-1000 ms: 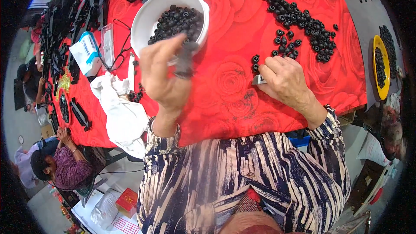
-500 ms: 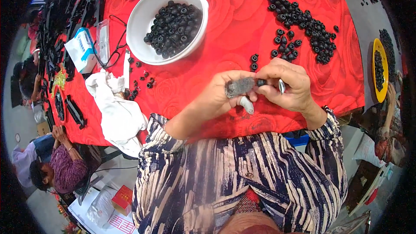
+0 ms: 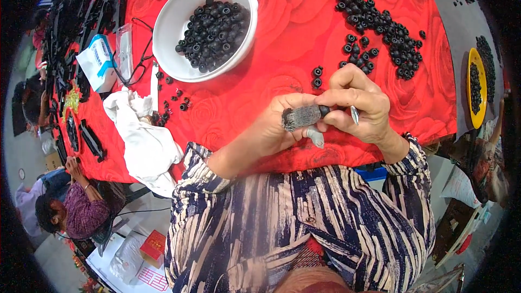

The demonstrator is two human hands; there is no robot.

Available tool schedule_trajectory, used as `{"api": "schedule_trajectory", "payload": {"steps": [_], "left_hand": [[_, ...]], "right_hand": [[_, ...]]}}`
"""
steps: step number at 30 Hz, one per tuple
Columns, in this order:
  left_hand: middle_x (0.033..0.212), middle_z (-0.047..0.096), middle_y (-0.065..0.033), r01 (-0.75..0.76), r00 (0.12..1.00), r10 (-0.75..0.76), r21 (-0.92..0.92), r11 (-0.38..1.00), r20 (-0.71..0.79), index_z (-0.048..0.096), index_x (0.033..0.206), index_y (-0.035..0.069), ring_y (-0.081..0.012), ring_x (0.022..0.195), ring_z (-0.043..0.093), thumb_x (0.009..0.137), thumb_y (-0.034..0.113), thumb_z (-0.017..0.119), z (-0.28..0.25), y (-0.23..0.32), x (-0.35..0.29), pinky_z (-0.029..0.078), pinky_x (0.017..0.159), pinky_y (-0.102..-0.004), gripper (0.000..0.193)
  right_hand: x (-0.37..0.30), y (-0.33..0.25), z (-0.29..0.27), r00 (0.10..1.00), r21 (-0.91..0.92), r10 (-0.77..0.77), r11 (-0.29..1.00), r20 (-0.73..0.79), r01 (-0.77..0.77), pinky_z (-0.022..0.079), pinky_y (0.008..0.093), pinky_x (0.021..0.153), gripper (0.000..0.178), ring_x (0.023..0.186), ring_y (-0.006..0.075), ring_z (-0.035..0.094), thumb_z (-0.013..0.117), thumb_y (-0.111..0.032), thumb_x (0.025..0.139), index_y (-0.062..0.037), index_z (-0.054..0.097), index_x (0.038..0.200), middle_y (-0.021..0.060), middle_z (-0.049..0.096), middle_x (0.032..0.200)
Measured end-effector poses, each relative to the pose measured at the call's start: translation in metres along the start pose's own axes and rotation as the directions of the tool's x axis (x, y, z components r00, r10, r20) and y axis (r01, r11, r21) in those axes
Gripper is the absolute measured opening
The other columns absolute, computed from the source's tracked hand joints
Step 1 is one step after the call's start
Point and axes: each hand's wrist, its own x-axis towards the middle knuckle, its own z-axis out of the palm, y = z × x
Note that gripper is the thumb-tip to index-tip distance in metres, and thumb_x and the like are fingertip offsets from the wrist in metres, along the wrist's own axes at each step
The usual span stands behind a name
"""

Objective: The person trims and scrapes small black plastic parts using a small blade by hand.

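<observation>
Both my hands meet over the near side of the red table cover (image 3: pixel 282 16). My left hand (image 3: pixel 277 125) is closed, its fingertips against a small black round part (image 3: pixel 324 110). A grey fuzzy sleeve (image 3: pixel 302 118) with a frayed end covers one digit of this hand; a paler grey cover (image 3: pixel 315 137) sits on another fingertip. My right hand (image 3: pixel 361 103) pinches the same part between thumb and forefinger. A shiny metal tool tip (image 3: pixel 355 115) sticks out of that hand; its remaining length is hidden in the grip.
A white bowl (image 3: pixel 163 35) of black parts stands at upper left. More black parts (image 3: pixel 380 27) are scattered at upper right. A white cloth (image 3: pixel 144 135), eyeglasses (image 3: pixel 142 68) and a packet (image 3: pixel 99 62) lie left. A yellow tray (image 3: pixel 471 114) stands right; other people are nearby.
My left hand has turned, showing more of the grey sleeve's length. My right fingers have closed further over the black part, pressing nearer to the left hand.
</observation>
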Motion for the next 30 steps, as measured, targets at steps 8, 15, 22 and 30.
{"api": "schedule_trajectory", "payload": {"steps": [8, 15, 22, 30], "left_hand": [[0.092, 0.063, -0.0109, -0.061, 0.998, 0.061, -0.008, 0.998, 0.029, 0.057, 0.107, -0.002, -0.0141, 0.074, 0.062, 0.086, 0.008, 0.056, -0.009, -0.003, 0.000, 0.053, 0.063, -0.0247, 0.024], [0.088, 0.063, -0.0103, -0.013, 1.000, 0.013, 0.086, 0.996, -0.004, 0.059, 0.104, -0.002, -0.0122, 0.072, 0.061, 0.085, 0.009, 0.058, -0.009, 0.004, -0.002, 0.053, 0.061, -0.0244, 0.022], [0.084, 0.064, -0.0099, -0.096, 0.994, 0.106, 0.196, 0.976, -0.039, 0.059, 0.105, -0.003, -0.0135, 0.068, 0.062, 0.087, 0.009, 0.056, 0.004, 0.003, -0.005, 0.053, 0.059, -0.0257, 0.022], [0.082, 0.062, -0.0047, -0.158, 0.968, 0.232, 0.485, 0.860, -0.097, 0.058, 0.105, -0.002, -0.0098, 0.068, 0.060, 0.088, 0.007, 0.053, 0.016, 0.008, -0.011, 0.051, 0.063, -0.0237, 0.020]], "right_hand": [[-0.001, 0.001, 0.001, 0.999, -0.053, -0.033, 0.998, 0.000, 0.033, 0.039, 0.0243, 0.054, 0.028, 0.066, 0.0146, 0.049, 0.073, -0.014, 0.073, 0.0010, 0.065, 0.095, 0.0086, 0.053, 0.079], [-0.003, -0.004, 0.003, 0.992, -0.243, -0.128, 0.963, -0.014, 0.121, 0.044, 0.0288, 0.053, 0.033, 0.061, 0.0205, 0.056, 0.075, -0.004, 0.064, 0.0008, 0.065, 0.094, 0.0091, 0.055, 0.075], [0.000, -0.007, 0.000, 0.974, -0.282, -0.224, 0.933, 0.036, 0.225, 0.039, 0.0288, 0.045, 0.036, 0.049, 0.0175, 0.052, 0.076, -0.006, 0.062, 0.0007, 0.065, 0.095, 0.0052, 0.052, 0.061], [-0.003, -0.006, 0.000, 0.959, -0.317, -0.276, 0.906, 0.059, 0.280, 0.033, 0.0291, 0.042, 0.028, 0.047, 0.0167, 0.048, 0.075, -0.007, 0.063, -0.0002, 0.061, 0.086, 0.0046, 0.049, 0.061]]}}
